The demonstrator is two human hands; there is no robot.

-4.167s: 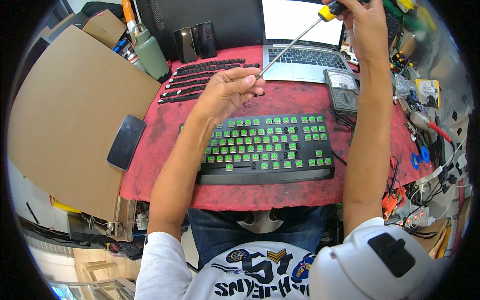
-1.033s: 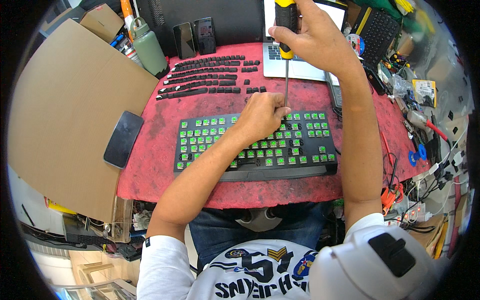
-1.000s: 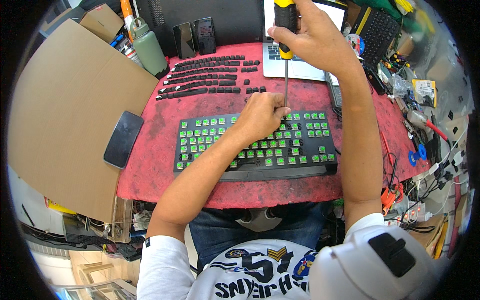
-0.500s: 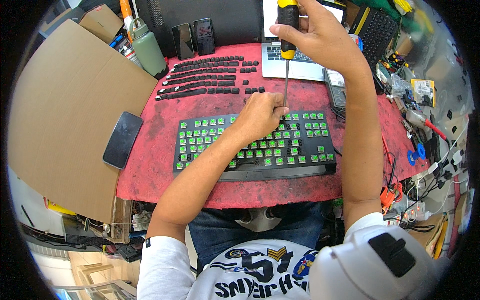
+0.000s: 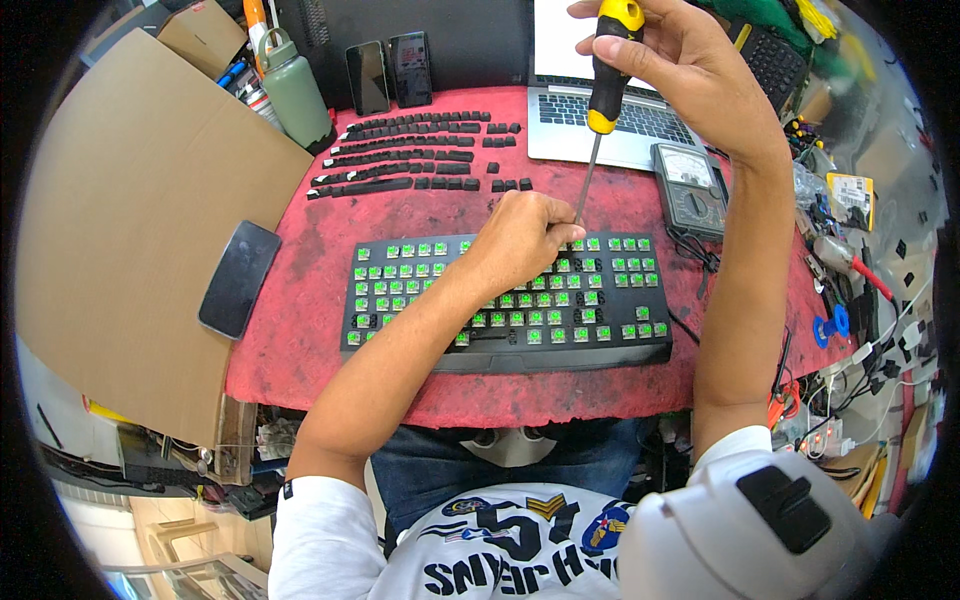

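Observation:
A black keyboard (image 5: 480, 357) lies on the red mat with its keycaps off and its green-topped switches bare. Over its upper middle, my left hand (image 5: 520, 235) has thumb and fingers pinched around the lower end of a screwdriver's shaft. The screwdriver (image 5: 607, 92) has a yellow and black handle and leans with its top to the right. Higher up, my right hand (image 5: 690, 60) grips that handle between thumb and fingers. The screwdriver's tip is hidden behind my left fingers, so its contact with the keyboard cannot be made out.
Rows of black keycaps (image 5: 400, 158) lie behind the keyboard. An analog multimeter (image 5: 692, 190) and a laptop (image 5: 560, 135) stand at the back right. On the left are a phone (image 5: 240, 280), a cardboard sheet (image 5: 150, 230) and a green bottle (image 5: 295, 95). Tools and cables crowd the right side.
The screwdriver's handle has swung to the right with my right hand, so it leans more. My left hand stays pinched near the shaft's lower end. More of the multimeter shows.

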